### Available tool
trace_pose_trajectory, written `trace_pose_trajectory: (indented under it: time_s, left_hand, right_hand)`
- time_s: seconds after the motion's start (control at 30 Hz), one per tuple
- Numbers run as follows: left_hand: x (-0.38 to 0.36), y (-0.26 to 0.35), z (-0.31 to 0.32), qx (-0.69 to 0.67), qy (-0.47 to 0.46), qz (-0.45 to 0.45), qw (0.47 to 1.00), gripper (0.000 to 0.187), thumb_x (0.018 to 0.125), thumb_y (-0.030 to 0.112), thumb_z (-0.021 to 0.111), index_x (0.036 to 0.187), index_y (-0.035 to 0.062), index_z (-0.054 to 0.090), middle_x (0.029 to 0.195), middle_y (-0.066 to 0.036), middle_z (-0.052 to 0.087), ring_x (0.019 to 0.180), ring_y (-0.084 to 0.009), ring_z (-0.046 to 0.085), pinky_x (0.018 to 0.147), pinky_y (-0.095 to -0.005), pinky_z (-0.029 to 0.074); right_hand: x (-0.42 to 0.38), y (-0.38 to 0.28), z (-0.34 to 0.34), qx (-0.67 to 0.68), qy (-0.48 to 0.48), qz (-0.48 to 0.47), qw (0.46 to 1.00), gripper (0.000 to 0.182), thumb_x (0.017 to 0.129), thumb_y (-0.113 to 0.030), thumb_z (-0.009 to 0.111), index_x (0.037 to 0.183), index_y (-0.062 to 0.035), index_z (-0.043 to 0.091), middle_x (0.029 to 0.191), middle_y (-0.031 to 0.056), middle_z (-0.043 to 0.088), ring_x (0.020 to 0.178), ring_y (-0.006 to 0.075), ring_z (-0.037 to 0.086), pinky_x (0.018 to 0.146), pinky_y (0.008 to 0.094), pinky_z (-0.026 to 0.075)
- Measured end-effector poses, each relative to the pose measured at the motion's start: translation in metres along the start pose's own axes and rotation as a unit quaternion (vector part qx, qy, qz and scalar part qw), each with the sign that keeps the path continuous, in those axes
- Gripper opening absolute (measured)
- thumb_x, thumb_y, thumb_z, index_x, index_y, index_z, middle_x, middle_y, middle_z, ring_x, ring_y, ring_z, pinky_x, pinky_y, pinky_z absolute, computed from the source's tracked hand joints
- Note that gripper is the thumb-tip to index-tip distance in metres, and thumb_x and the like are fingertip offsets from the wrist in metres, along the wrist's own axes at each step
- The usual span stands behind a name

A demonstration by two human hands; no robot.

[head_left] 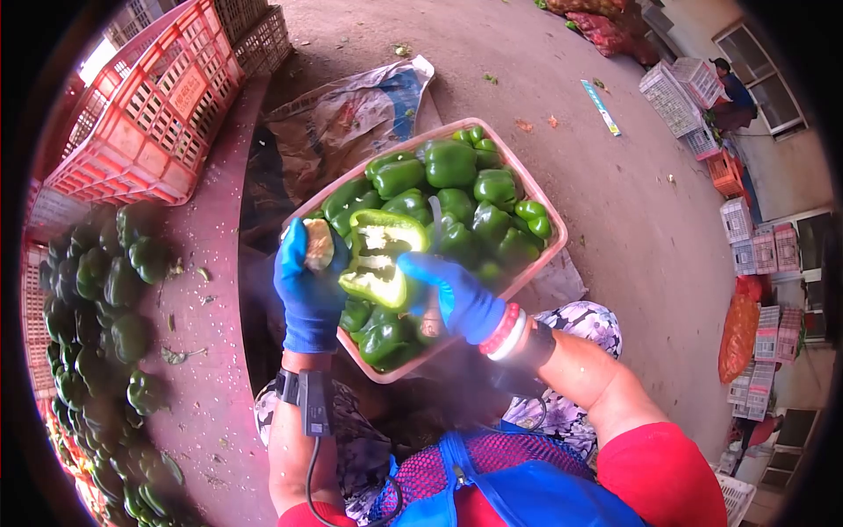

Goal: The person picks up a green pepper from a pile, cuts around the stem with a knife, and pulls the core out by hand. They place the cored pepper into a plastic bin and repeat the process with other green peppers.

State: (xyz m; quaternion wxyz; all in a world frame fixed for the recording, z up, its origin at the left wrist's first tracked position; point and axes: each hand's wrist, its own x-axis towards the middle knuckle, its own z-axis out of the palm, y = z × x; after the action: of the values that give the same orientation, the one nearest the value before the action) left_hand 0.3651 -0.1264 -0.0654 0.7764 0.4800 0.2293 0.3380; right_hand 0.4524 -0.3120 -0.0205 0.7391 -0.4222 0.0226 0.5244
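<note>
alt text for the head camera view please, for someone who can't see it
A gloved left hand and right hand hold a split green pepper, seeds showing, over a pink crate of green peppers. More peppers are heaped at the picture's left, below red crates.

Open air lies over the heaped peppers [450, 164] at the tub's [565, 235] far right, reachable across the mostly open floor [650, 237] by clearing the rim. Toward the left of the tub, the left hand [307, 290], right hand [465, 303] and cut pepper [386, 233] stand in the way. Left of the tub, a strip of worktop [211, 351] runs free beside the piled peppers [132, 338], with the crate [176, 105] blocking farther up. The blurred near side seems hemmed in by the knee [580, 334].
</note>
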Motion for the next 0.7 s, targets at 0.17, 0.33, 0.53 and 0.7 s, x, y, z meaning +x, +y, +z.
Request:
trace_pose_trajectory:
  time_s: [0.17, 0.33, 0.53, 0.7]
  left_hand:
    - [0.006, 0.029, 0.015, -0.032, 0.058, -0.13, 0.989, 0.023, 0.104, 0.035, 0.057, 0.116, 0.0169, 0.064, 0.087, 0.003, 0.058, 0.068, -0.0068, 0.053, 0.05, -0.0209, 0.041]
    - [0.016, 0.002, -0.03, 0.284, -0.033, 0.196, 0.938, 0.07, 0.083, -0.014, 0.055, 0.15, 0.005, 0.043, 0.113, -0.003, 0.055, 0.078, -0.0081, 0.052, 0.063, -0.0202, 0.046]
    - [0.014, 0.0, -0.034, 0.379, -0.07, 0.26, 0.885, 0.082, 0.073, -0.017, 0.052, 0.151, 0.0038, 0.041, 0.121, -0.002, 0.055, 0.087, -0.0105, 0.054, 0.071, -0.0219, 0.05]
    - [0.01, 0.007, -0.029, 0.045, -0.071, -0.065, 0.994, 0.075, 0.083, -0.017, 0.054, 0.152, 0.0083, 0.042, 0.124, 0.0, 0.055, 0.085, -0.009, 0.051, 0.066, -0.0204, 0.047]
  right_hand:
    - [-0.024, -0.029, -0.024, -0.199, 0.117, -0.083, 0.969, 0.043, 0.088, -0.025, 0.075, 0.126, -0.0101, 0.062, 0.098, 0.0012, 0.072, 0.081, 0.0127, 0.07, 0.063, 0.0315, 0.056]
    - [-0.066, -0.074, -0.11, -0.576, 0.344, -0.357, 0.65, 0.061, 0.087, -0.014, 0.078, 0.139, -0.0002, 0.049, 0.108, 0.0099, 0.072, 0.091, 0.017, 0.071, 0.075, 0.0284, 0.058]
    - [-0.078, -0.029, -0.179, -0.811, 0.252, -0.126, 0.512, 0.087, 0.081, -0.037, 0.081, 0.152, -0.0092, 0.039, 0.135, 0.0223, 0.058, 0.123, 0.0385, 0.057, 0.1, 0.0461, 0.048]
    - [-0.066, -0.015, -0.196, -0.729, 0.235, -0.212, 0.608, 0.087, 0.081, -0.042, 0.08, 0.152, -0.0136, 0.038, 0.12, 0.0248, 0.064, 0.108, 0.0441, 0.063, 0.089, 0.0508, 0.052]
